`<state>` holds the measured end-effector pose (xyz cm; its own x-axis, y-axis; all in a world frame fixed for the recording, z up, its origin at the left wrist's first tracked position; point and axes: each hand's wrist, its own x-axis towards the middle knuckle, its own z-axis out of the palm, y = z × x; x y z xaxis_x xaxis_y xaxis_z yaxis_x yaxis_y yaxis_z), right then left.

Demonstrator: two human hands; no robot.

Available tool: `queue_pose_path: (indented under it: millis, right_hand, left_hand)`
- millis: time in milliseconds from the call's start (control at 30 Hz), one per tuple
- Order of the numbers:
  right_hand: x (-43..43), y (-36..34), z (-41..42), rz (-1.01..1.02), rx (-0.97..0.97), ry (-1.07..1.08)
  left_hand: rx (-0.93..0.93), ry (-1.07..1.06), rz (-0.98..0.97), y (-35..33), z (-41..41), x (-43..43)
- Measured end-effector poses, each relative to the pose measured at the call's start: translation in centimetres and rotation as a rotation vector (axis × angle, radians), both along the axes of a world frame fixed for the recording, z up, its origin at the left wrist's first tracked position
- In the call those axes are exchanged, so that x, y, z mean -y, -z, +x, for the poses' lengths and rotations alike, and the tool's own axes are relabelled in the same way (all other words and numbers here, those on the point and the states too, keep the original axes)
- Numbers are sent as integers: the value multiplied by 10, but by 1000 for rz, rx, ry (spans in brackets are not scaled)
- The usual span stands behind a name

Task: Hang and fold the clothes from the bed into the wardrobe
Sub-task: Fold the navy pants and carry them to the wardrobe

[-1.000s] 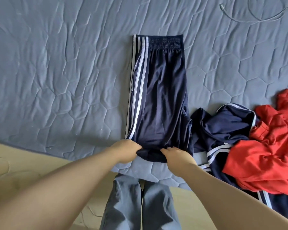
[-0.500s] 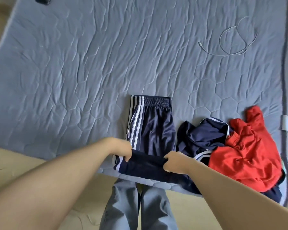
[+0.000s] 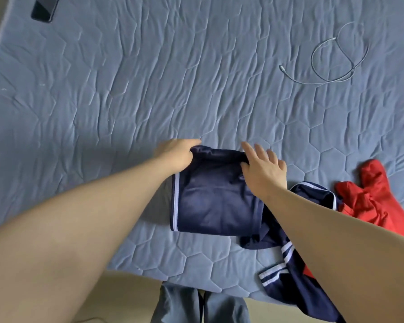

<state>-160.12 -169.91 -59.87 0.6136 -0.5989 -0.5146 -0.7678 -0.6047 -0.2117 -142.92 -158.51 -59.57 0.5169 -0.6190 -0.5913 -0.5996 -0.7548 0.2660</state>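
Observation:
Navy track pants with a white side stripe lie folded in half on the grey-blue quilted bed. My left hand grips the far left corner of the folded cloth. My right hand rests on the far right corner, thumb under the edge and fingers spread. To the right lie a second navy garment with white stripes and a crumpled red garment, partly hidden by my right arm.
A white cable curls at the bed's far right. A dark phone lies at the far left corner. The bed's near edge runs above the beige floor, where my grey trouser legs stand.
Both hands have carried the pants' lower end away from me and laid it over the waistband, so the pants are folded in half. The camera view has tilted further over the bed.

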Motion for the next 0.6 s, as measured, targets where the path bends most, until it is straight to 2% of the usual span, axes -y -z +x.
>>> queue_pose_path:
  millis: [100, 167, 233, 300, 467, 600]
  right_hand:
    - [-9, 16, -1, -46, 30, 59]
    - [-19, 29, -8, -1, 41, 172]
    - [-28, 43, -17, 98, 17, 374]
    - [-36, 61, -25, 186, -8, 497]
    - [-39, 99, -30, 339, 31, 460]
    - [-41, 123, -30, 264, -20, 400]
  left_hand:
    - [238, 83, -53, 23, -15, -14]
    - [292, 161, -41, 40, -33, -29]
    - [287, 222, -37, 59, -52, -44]
    - [241, 163, -35, 79, -70, -54]
    - [130, -117, -9, 122, -78, -64]
    - [125, -187, -214, 139, -76, -72]
